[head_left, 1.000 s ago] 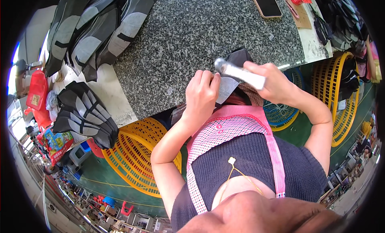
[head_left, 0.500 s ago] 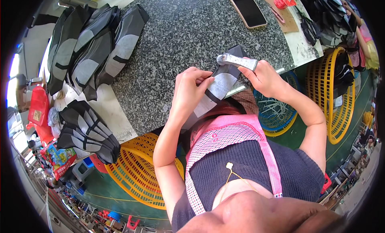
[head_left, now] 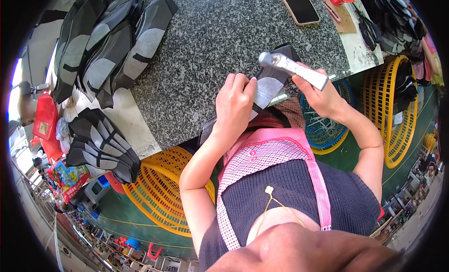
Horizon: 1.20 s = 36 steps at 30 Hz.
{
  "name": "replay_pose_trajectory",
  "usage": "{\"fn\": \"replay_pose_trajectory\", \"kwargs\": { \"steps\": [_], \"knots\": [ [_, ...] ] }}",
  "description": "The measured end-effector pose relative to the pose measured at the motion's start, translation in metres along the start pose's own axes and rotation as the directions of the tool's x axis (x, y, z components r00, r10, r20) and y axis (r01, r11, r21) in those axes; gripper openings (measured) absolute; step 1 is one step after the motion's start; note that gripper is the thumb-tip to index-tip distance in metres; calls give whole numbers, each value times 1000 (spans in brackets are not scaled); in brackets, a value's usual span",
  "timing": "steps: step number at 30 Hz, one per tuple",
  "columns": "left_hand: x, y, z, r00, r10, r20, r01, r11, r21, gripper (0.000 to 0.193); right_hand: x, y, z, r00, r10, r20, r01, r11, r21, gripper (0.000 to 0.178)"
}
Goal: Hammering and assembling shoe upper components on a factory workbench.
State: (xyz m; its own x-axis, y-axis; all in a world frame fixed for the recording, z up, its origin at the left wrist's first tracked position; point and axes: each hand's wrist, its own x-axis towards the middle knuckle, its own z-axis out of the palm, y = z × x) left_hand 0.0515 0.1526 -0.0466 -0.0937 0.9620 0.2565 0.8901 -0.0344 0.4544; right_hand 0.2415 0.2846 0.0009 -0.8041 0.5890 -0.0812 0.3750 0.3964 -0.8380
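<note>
My right hand (head_left: 315, 94) is closed round the silver metal handle of a hammer (head_left: 299, 72), whose rounded head is over the far part of a dark grey shoe upper piece (head_left: 277, 75). The piece lies at the near edge of the granite tabletop (head_left: 201, 52), with a pale grey patch facing up. My left hand (head_left: 236, 101) has its fingers curled together at the left side of the patch, gripping the piece. Part of the piece is hidden under both hands and the hammer.
Stacks of similar dark pieces (head_left: 100, 73) lie at the far left, with a fanned bundle (head_left: 100, 143) nearer. A phone (head_left: 299, 6) rests at the back right. Yellow baskets (head_left: 156, 195) stand below, and a blue basket (head_left: 322, 131) holds pale strips. Another person's arm shows at far right.
The hammer has risen off the piece and looks closer and larger. My left hand has shifted right along the piece, its fingers more curled. The view has moved slightly.
</note>
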Motion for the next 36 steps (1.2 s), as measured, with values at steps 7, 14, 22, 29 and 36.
{"fn": "replay_pose_trajectory", "kwargs": {
  "steps": [7, 14, 22, 29, 36],
  "knots": [
    [-18, -12, -15, 942, -312, 125, 335, 837, -432, 15, 1, 22, 10, 991, 23, 128, -13, 997, -74, 26],
    [-31, 1, -12, 1000, -17, -4, 16, 997, -75, 28, -7, 3, 14, 990, -39, 133, 49, 996, -70, 15],
    [-36, -6, -8, 992, -64, -108, 42, 979, -201, 24, -9, -3, 22, 988, -7, 157, 22, 996, -92, 21],
    [-62, -1, -16, 979, -196, -48, 180, 956, -231, 18, 6, -10, 17, 957, 109, 271, -94, 993, -68, 17],
    [-68, -10, -22, 985, -159, -69, 143, 970, -198, 19, -3, -11, 33, 927, -55, 372, 136, 971, -195, 17]
  ]
}}
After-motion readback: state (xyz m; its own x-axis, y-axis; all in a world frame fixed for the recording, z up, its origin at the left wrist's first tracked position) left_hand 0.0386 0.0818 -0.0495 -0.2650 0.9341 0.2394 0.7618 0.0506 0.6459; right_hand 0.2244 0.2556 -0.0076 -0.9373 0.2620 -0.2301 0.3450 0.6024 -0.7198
